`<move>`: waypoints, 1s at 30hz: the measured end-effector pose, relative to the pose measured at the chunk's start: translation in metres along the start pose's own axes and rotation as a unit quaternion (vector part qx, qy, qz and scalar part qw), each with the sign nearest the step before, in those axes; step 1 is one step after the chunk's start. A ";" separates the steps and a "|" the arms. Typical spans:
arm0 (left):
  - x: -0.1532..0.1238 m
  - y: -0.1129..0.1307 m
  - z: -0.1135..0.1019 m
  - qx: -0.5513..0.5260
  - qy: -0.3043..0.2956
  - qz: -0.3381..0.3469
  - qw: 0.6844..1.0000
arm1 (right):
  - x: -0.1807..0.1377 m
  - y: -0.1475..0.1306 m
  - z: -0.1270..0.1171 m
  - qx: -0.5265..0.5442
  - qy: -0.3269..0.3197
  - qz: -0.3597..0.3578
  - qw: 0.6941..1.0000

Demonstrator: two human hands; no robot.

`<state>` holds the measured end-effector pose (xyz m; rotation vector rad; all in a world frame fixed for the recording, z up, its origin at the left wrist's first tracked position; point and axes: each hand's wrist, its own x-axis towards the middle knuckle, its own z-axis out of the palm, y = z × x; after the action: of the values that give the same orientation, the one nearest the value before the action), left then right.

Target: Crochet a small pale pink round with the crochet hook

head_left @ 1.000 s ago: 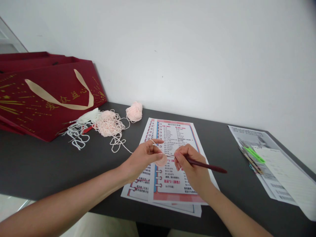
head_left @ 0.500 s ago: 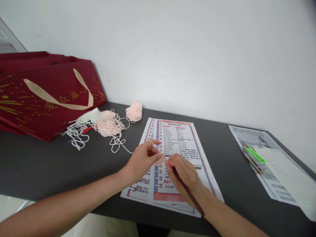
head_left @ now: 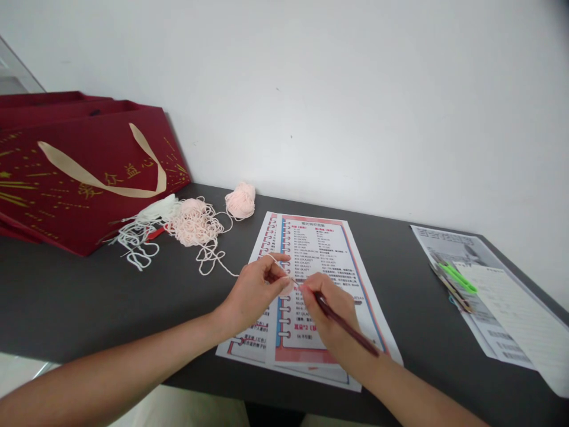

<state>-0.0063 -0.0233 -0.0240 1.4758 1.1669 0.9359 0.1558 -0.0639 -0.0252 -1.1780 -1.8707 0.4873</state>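
Pinching a small pale-pink piece [head_left: 287, 288] between thumb and fingers, the left hand [head_left: 258, 287] holds it above the printed sheets [head_left: 296, 354] on the table [head_left: 111, 314]. The right hand [head_left: 329, 305] has its grip clamped around a dark-handled hook [head_left: 347, 327], tip close to the piece; contact is too small to tell. The piece looks light, soft and stretchy, best pinched at its edge. The hook seems stiff, best held near its shaft; the yarn strand [head_left: 228, 273] looks apt to snag.
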 end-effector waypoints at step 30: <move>0.003 0.016 -0.023 -0.218 -0.148 -0.165 0.950 | 0.013 0.007 -0.016 -0.001 -0.111 -0.214 0.971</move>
<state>-0.0237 -0.0158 -0.0034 0.9827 0.8790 0.6581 0.1702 -0.0511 -0.0158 -0.7076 -2.2415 0.3852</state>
